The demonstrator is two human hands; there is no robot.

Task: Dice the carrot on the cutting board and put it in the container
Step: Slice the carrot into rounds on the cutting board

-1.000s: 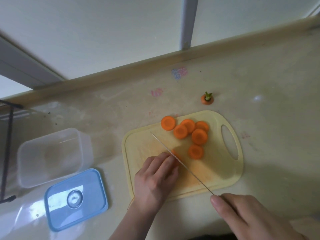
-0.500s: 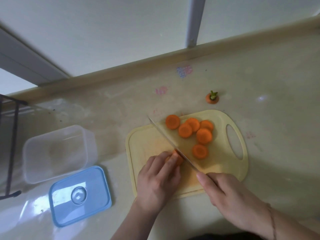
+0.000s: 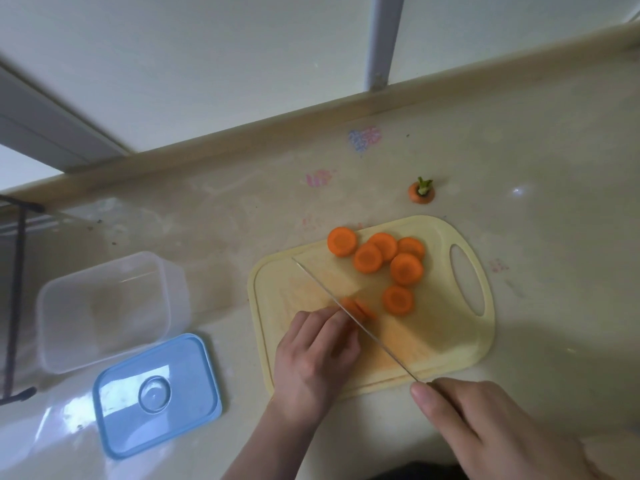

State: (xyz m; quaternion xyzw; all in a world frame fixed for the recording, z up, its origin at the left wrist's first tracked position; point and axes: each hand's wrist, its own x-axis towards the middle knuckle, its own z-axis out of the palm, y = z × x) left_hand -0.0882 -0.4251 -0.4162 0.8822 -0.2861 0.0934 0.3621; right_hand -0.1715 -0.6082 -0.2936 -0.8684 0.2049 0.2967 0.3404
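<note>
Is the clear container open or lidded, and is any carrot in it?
Open and empty: the container shows no orange inside; its blue lid lies beside it.

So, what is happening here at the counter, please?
A person is cutting carrot on the cutting board. The right hand holds the knife, and the left hand steadies the carrot piece at the blade. Six carrot slices lie on the board. The container holds no carrot yet.

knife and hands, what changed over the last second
The right hand drew the knife back toward the person after pushing it forward, and a cut slice now lies beside the blade. The left hand still holds the carrot. Slices, container, lid unmoved.
</note>
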